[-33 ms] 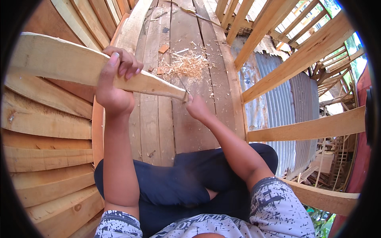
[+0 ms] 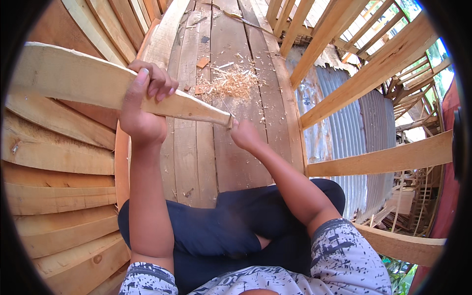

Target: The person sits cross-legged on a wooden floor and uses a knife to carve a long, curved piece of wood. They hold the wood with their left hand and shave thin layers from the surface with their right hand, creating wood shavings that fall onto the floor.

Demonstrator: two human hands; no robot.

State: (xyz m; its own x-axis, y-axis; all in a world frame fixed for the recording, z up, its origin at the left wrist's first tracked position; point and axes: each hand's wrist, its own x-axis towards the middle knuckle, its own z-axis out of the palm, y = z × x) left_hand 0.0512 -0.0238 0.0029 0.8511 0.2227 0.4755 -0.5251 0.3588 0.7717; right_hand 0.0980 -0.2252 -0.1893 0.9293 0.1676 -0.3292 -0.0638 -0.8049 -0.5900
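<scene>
A long pale wooden board (image 2: pixel 69 73) reaches in from the left and narrows to a tapered end over the floor. My left hand (image 2: pixel 147 98) is wrapped round it, thumb on the near face and fingers over the top edge. At the narrow tip, my right hand (image 2: pixel 245 133) is closed on a knife. Only its thin blade (image 2: pixel 227 108) shows, slanting up and away across the board's end; the handle is hidden in my fist.
Curled wood shavings (image 2: pixel 235 81) lie heaped on the plank floor (image 2: pixel 236 167) beyond the board, with small orange-brown chips (image 2: pixel 202 62) beside them. Slatted timber (image 2: pixel 59 199) rises on the left. Wooden railing bars (image 2: pixel 378 160) and corrugated metal sheets (image 2: pixel 339 113) are on the right.
Almost nothing differs. The knife blade has shifted very slightly at the board's tip; both hands keep their hold.
</scene>
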